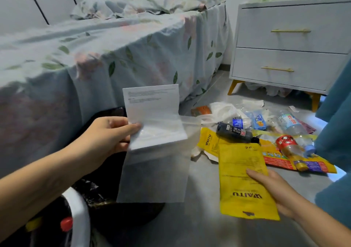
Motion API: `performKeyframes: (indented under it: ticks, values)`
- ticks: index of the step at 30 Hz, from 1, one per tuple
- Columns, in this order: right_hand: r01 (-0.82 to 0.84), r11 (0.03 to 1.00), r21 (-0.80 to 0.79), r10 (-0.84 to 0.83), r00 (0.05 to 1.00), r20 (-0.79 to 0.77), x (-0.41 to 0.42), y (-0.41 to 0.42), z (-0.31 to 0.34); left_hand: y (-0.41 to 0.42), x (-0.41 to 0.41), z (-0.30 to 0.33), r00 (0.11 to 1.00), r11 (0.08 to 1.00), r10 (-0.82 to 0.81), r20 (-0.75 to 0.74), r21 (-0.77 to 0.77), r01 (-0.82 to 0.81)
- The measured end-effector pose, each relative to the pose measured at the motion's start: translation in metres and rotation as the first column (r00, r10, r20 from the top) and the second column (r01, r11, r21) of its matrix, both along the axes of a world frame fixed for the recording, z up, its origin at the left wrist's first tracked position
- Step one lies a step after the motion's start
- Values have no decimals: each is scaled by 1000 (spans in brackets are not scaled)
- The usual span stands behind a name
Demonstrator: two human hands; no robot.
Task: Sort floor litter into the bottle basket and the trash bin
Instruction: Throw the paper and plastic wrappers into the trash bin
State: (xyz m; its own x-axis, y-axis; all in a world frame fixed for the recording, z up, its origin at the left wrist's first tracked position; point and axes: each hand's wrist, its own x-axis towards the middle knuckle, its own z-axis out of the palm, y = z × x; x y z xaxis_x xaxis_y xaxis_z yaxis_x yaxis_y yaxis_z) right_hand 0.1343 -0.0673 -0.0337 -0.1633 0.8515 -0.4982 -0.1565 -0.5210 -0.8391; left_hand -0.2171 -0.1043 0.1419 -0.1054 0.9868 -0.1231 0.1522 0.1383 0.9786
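Translucent white plastic bag [153, 178] and a folded white printed paper sheet [153, 113] hang pinched in the left hand [108, 136], above the black-lined trash bin [121, 216]. Right hand [275, 187] grips a flat yellow pouch [241, 180] over the grey floor [190, 227]. Behind it lie a dark bottle [234, 132], a clear bottle [290, 122] and wrappers beside the floral-sheeted bed [95, 47].

Both hands reach forward; left [108, 134] pinching, right [273, 187] gripping.
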Motion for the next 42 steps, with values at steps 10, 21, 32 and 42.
performKeyframes:
  ticks: [10,21,32,42]
  values:
    - [-45,969,241,85,984,-157,-68,-20,71,-15,16,-10,893,965,25,449,-243,95]
    - [-150,955,258,227,926,-302,-92,-34,94,-17,25,-22,898,976,119,424,-218,-26]
    - [-278,936,218,322,924,-205,-108,-49,97,-19,23,-37,975,992,125,182,9,-129]
    - [-137,984,114,155,974,-167,-93,-45,88,-22,14,-16,900,947,227,372,131,-293]
